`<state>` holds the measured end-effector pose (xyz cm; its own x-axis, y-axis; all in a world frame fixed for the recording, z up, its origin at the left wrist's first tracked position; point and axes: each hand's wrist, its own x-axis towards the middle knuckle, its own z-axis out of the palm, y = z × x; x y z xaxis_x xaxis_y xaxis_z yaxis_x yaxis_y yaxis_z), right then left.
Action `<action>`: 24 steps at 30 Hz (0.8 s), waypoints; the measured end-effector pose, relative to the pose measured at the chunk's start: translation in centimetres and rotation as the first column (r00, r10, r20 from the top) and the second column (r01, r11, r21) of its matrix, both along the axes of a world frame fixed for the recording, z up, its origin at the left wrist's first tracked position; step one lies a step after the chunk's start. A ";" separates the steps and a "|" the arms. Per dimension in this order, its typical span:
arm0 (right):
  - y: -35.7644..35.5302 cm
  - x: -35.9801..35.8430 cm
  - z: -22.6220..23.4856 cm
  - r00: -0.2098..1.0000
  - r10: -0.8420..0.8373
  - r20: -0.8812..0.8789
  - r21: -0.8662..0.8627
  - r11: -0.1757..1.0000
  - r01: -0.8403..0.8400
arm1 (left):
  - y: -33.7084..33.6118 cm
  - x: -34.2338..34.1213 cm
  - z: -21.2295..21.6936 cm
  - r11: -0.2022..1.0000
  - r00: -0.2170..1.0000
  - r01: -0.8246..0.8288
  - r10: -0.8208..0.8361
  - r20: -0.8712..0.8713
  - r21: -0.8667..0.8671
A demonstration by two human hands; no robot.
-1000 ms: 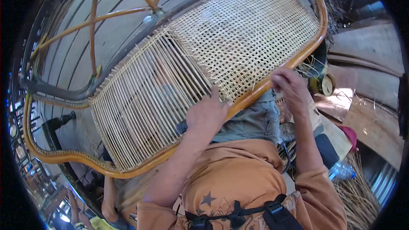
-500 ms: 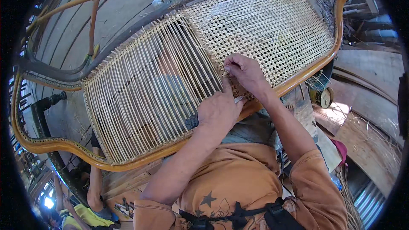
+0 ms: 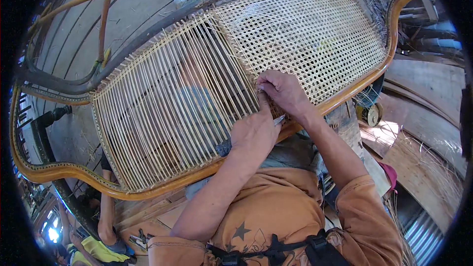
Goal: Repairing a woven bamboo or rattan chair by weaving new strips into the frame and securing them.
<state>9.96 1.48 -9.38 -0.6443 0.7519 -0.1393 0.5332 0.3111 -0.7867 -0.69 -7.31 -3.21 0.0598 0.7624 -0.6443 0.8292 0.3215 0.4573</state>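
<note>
A curved wooden frame [image 3: 167,186] lies across in front of me. Its left panel carries parallel cane strands [image 3: 152,108]; finished-looking open cane webbing [image 3: 295,24] fills the right panel. My right hand [image 3: 285,92] is pinched at the bar between the two panels, and what its fingertips hold is too small to make out. Just below it, my left hand [image 3: 253,135] is closed round a pointed metal tool [image 3: 279,119] with a dark, wrapped-looking handle [image 3: 224,148]. The left index finger stretches up to the bar, beside the right fingertips.
Another person's arm [image 3: 106,212] shows at the lower left, by some hand tools [image 3: 142,239]. Bent cane poles [image 3: 103,24] stand beyond the frame. Boards [image 3: 423,177] with loose cane strips lie at the right, near a round can [image 3: 373,113].
The view has shifted slightly. My right fingertips have come down a little along the bar, closer to the left index finger. The left hand keeps its hold on the tool.
</note>
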 end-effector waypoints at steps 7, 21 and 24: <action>0.5 0.3 -0.5 0.993 0.113 -0.017 0.048 0.993 -0.112 | -0.4 0.1 -0.9 0.998 1.000 0.007 -0.008 0.012 0.064; 1.9 0.3 0.1 0.924 0.380 0.046 0.097 0.919 -0.382 | -0.8 -0.4 -0.6 0.992 0.998 -0.054 0.049 0.042 0.110; 2.0 -0.1 0.3 0.918 0.385 0.099 0.146 0.907 -0.396 | -1.0 -0.4 -0.8 0.992 1.000 -0.026 0.025 0.012 0.120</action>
<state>9.84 3.44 -9.04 -0.8843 0.4579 -0.0913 0.3926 0.6233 -0.6763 -1.11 -8.30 -4.02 0.0457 0.8357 -0.5473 0.8162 0.2847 0.5028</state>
